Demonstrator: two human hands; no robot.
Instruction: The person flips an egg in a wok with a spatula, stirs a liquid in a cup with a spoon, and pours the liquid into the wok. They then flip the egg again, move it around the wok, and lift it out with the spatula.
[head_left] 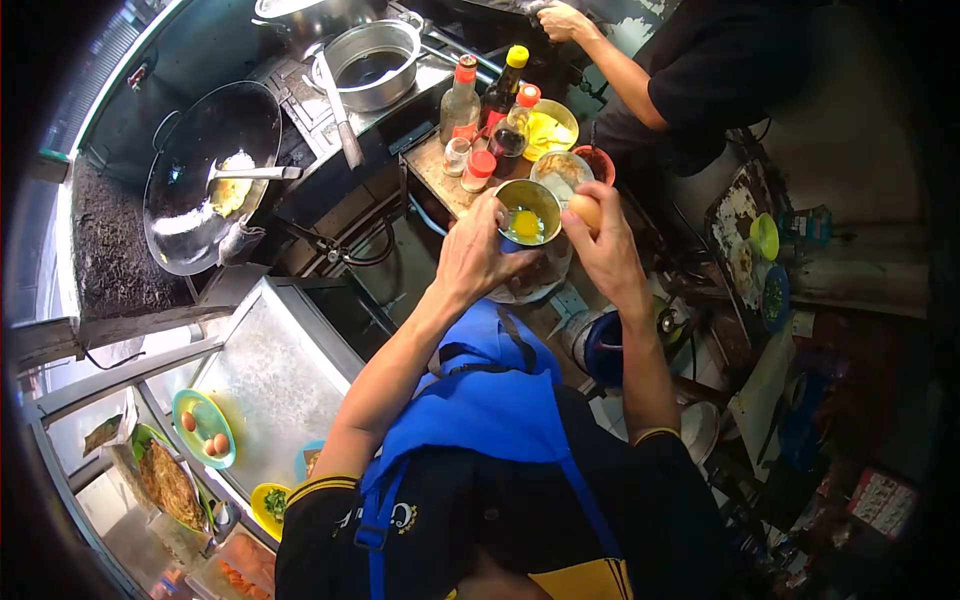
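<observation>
Left hand (478, 252) grips a metal cup (528, 212) holding yolk, right hand (605, 250) pinches an egg (585, 210) — sauce bottles (485, 105) crowd just behind.

Metal cup (528, 212) upright in left hand (480, 255), raw yolk and white inside. Brown egg (585, 210), shell looks whole, in right hand (605, 255) fingertips just beside cup rim.
</observation>
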